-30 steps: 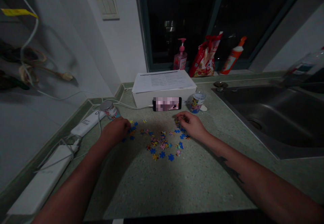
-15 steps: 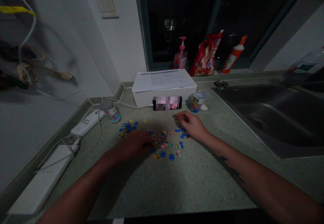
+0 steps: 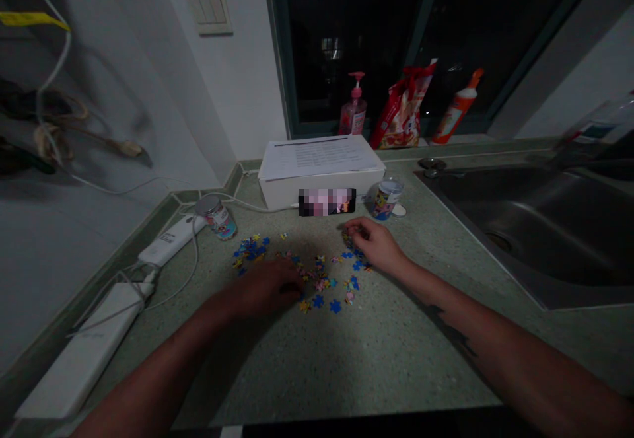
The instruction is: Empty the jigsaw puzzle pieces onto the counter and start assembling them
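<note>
Small blue, pink and yellow jigsaw pieces (image 3: pixel 319 285): we find them loose on the speckled green countertop (image 3: pixel 376 359), in left, middle and right groups, apparently spread so each shape shows.
Bare left hand (image 3: pixel 275 284): palm down at the middle group's left edge, fingers curled; we cannot tell whether they grip a piece.
Bare right hand (image 3: pixel 374 242): fingers bent toward the thumb at the right group; we cannot tell whether one is pinched.
Clear, colourfully labelled plastic tub (image 3: pixel 385 203): beyond the right hand, presumably out of its way.
Clear, silver-lidded jar (image 3: pixel 222 222): near the left group.
Black, lit-screened phone (image 3: pixel 341 201): on its long edge before the white rectangular box (image 3: pixel 277 192), which we judge its prop.
</note>
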A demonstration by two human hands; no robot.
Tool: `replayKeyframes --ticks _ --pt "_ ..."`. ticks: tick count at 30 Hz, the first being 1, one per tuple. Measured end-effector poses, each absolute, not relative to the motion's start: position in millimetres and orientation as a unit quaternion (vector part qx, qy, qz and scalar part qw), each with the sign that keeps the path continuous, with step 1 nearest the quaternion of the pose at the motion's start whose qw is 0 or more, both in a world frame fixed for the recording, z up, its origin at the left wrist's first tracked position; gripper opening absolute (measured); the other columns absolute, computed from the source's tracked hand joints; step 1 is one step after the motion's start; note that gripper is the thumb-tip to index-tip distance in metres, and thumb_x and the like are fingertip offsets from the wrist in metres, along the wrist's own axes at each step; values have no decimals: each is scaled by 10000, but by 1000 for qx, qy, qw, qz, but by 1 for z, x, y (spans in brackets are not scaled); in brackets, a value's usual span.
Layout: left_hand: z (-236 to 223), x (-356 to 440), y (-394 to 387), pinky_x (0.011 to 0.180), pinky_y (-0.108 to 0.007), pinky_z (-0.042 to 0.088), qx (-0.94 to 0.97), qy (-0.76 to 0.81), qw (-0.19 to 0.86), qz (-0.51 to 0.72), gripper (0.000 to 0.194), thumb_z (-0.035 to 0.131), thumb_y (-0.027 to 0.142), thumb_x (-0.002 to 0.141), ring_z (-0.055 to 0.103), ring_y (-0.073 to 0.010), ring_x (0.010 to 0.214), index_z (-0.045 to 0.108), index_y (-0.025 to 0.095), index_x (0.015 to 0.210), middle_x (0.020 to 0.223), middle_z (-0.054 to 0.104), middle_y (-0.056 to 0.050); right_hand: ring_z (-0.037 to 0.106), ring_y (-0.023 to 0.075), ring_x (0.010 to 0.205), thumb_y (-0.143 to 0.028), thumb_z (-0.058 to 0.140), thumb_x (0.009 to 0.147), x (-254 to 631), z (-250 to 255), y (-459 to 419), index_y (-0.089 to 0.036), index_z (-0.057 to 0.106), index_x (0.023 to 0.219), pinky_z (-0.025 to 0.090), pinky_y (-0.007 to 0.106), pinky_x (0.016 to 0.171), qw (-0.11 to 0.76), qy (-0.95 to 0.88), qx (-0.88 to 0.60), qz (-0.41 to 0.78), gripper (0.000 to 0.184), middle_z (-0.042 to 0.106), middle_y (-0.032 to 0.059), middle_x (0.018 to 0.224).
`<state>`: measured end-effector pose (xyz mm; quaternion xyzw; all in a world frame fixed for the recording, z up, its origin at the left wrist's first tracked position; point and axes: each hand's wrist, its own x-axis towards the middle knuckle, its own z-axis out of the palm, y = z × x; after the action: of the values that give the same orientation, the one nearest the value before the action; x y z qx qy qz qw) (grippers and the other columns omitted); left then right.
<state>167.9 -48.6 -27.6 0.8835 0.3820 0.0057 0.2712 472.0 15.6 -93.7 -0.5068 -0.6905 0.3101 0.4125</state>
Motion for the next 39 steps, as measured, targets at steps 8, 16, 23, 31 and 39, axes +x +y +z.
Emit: replayKeyframes --ticks 8,16,23,31,39 --pt "-35 162 -45 843 -347 493 886 387 252 31 183 596 239 1020 692 -236 976 779 252 1023 1057 744 -51 703 214 786 -284 575 869 472 -94 15 -200 763 1095 530 352 736 407 -692 -509 312 306 792 84 960" --pt "-30 164 -48 833 -364 490 879 406 248 14 112 649 217 956 689 -251 965 754 235 991 1062 729 -61 692 209 762 -275 584 870 472 -94 15 -199 763 1094 529 348 714 404 -691 -510 315 297 790 82 951" --pt "-35 162 -46 812 -344 472 872 416 257 37 134 622 258 996 692 -239 945 755 244 998 1031 745 -47 675 212 749 -305 627 916 469 -68 4 -225 790 1006 511 348 699 370 -728 -492 303 202 782 62 885" --pt "-29 160 -39 782 -323 460 836 509 191 76 184 593 294 1037 681 -222 886 757 210 1043 1011 745 -61 704 225 858 -212 833 845 451 -36 -57 -266 810 958 466 315 693 105 -901 -349 236 127 764 34 976" --pt "-30 171 -51 776 -358 463 865 445 217 82 193 591 309 1044 667 -242 911 759 214 1049 995 737 -79 729 245 924 -173 806 888 444 -48 -75 -234 791 980 507 338 745 73 -910 -365 185 111 752 56 1045"
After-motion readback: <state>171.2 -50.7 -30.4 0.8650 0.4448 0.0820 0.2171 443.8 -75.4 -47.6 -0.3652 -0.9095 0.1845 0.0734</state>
